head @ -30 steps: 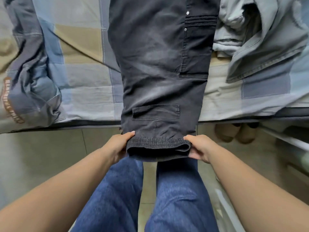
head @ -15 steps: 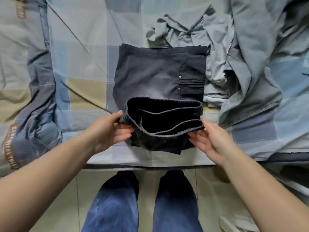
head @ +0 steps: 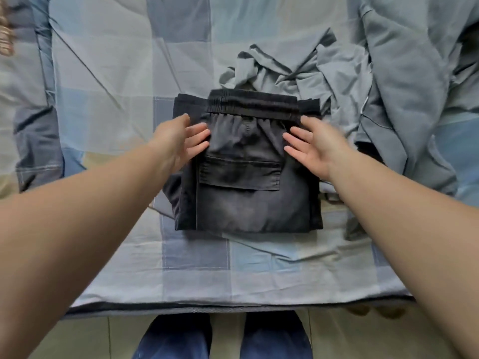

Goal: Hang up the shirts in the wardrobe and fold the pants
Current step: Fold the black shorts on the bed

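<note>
Dark grey cargo pants (head: pixel 248 198) lie folded into a compact rectangle on the bed, with the elastic cuffs at the far edge and a flap pocket facing up. My left hand (head: pixel 178 141) hovers at the left side of the fold, fingers spread, fingertips at the fabric's edge. On the right side my right hand (head: pixel 313 143) is held the same way, palm turned inward. Neither hand grips the cloth. Behind the pants sits a crumpled pale grey-blue shirt (head: pixel 282 71).
A blue, grey and beige checked bedsheet (head: pixel 129 73) covers the bed. Another grey-blue garment (head: pixel 404 94) is piled at the right. A dark blue garment (head: pixel 36 130) lies at the left edge. The bed's front edge and tiled floor (head: pixel 77 338) are below, with my jeans-clad legs.
The pants' lower legs, held by the cuffs off the bed edge, were lifted and laid over the upper part. Both hands have let go of the cuffs and opened.
</note>
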Available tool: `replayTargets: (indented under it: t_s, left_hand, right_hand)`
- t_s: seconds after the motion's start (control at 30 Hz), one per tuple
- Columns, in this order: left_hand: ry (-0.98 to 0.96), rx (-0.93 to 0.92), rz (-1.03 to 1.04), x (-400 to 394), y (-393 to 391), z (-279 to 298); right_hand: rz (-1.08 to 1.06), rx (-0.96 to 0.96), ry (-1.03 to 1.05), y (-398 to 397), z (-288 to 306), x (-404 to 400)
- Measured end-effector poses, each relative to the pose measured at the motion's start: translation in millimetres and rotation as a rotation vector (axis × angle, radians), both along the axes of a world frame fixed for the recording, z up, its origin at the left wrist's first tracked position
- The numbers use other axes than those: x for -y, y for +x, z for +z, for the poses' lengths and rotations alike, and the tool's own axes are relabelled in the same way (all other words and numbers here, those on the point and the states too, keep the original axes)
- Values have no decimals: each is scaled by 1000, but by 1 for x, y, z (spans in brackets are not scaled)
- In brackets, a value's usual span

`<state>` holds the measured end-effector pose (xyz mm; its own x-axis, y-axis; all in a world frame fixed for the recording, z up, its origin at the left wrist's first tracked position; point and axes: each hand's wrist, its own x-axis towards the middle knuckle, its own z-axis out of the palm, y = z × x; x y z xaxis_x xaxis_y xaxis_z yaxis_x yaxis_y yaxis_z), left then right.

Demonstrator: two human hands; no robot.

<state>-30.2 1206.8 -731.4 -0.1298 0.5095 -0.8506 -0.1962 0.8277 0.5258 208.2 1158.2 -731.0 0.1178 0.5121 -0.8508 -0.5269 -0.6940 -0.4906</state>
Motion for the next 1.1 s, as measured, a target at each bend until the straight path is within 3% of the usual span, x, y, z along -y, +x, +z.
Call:
replayTargets:
  t_s: [0.07, 0.17, 0.23, 0.47, 0.6, 0.77, 0.9, 1.0, 1.1]
  left_hand:
    - [61, -157, -70, 13, -8, -17]
    - [177, -508, -383, 46, -22, -38]
    - [210, -573, -496, 64, -28, -44]
    - [194, -475, -578, 52, -22, -51]
    - [303, -557, -470, 34, -16, -51]
    - [241, -648, -507, 41, -22, -61]
    - [221, -862, -512, 56, -47, -64]
    - [135, -662, -432, 65, -59, -66]
    - [152, -426, -369, 63, -59, -66]
  right_hand:
    - [159, 257, 37, -5, -9, 13]
    - [509, 819, 109, -5, -25, 45]
    - [558, 948, 106, -2, -33, 61]
    - [672, 860, 20, 3, -46, 39]
    - [543, 900, 65, 14, -45, 19]
    - [400, 949, 41, 12, -47, 40]
    - [365, 964, -14, 18, -53, 82]
    - [379, 698, -55, 17, -59, 97]
    - [455, 649, -56, 20, -62, 88]
